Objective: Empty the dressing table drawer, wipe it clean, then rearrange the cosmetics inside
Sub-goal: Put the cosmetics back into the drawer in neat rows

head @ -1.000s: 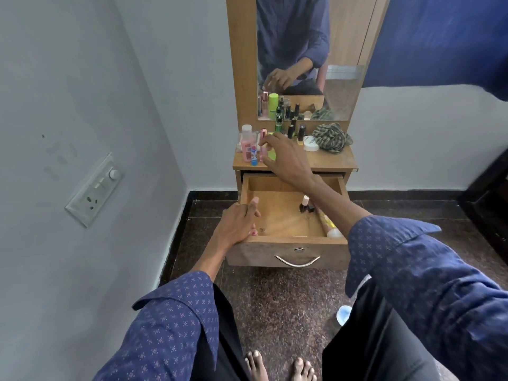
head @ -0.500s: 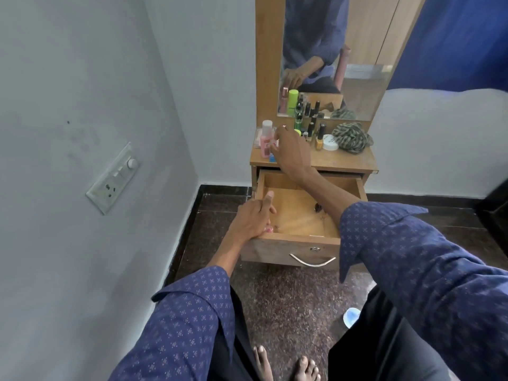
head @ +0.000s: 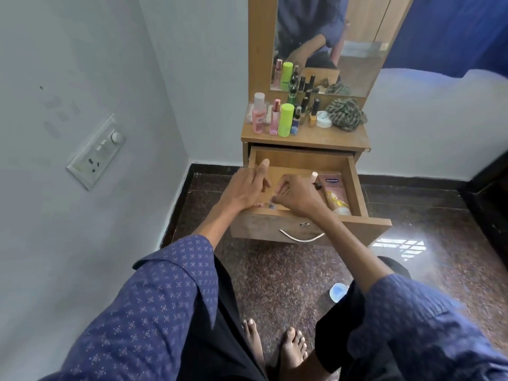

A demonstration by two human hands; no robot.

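The wooden drawer [head: 356,185] of the dressing table is pulled out. My left hand [head: 244,188] rests open over its front left corner, fingers stretched forward. My right hand [head: 298,198] reaches into the drawer beside it, fingertips curled down and pinching at small cosmetics [head: 270,206] by the front wall. A pale-capped nail polish [head: 314,177] and flat tubes [head: 336,195] lie along the drawer's right side. Upright on the tabletop [head: 330,138] are a pink bottle [head: 258,115], a pink perfume [head: 275,118], a green can [head: 286,121], other small bottles and a white jar [head: 323,119].
A striped cloth [head: 347,114] lies bunched on the tabletop's right, below the mirror [head: 354,45]. A switch board [head: 96,152] is on the wall close to the left. A light blue lid [head: 338,291] sits on the dark floor near my bare feet.
My right hand left the bottles on the tabletop and came down into the drawer beside my left hand. The view swung right and tipped lower.
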